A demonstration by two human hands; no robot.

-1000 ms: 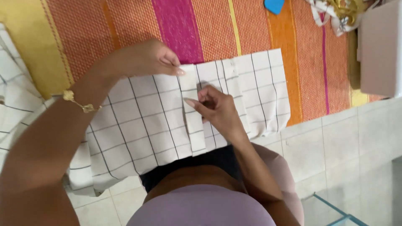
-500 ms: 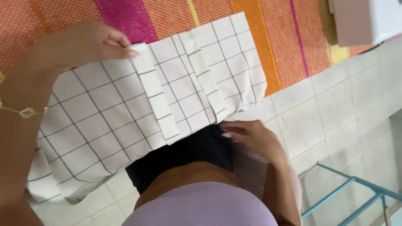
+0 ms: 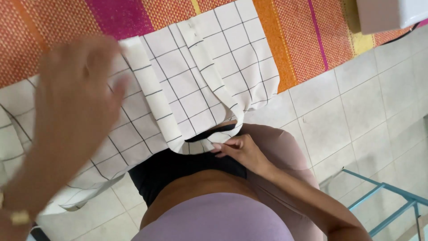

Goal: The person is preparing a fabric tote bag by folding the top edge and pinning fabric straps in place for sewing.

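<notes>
A white cloth with a black grid (image 3: pixel 196 85) lies across a striped mat and over my lap. Two long folded strips run down its middle. My right hand (image 3: pixel 238 149) rests on my thigh and pinches the cloth's near edge, where one strip ends. Blurred and close to the camera, my left hand (image 3: pixel 76 89) hovers over the left part of the cloth with fingers spread and nothing in it. A gold bracelet (image 3: pixel 18 218) sits on that wrist.
An orange, pink and yellow striped mat (image 3: pixel 303 40) covers the floor beyond the cloth. Pale floor tiles (image 3: pixel 356 111) lie to the right. A white box-like object (image 3: pixel 388 13) stands at top right, and a blue metal frame (image 3: pixel 388 201) at bottom right.
My left hand let go of the cloth's far edge and rose toward the camera. My right hand moved from my thigh onto the cloth's near edge and pinched it.
</notes>
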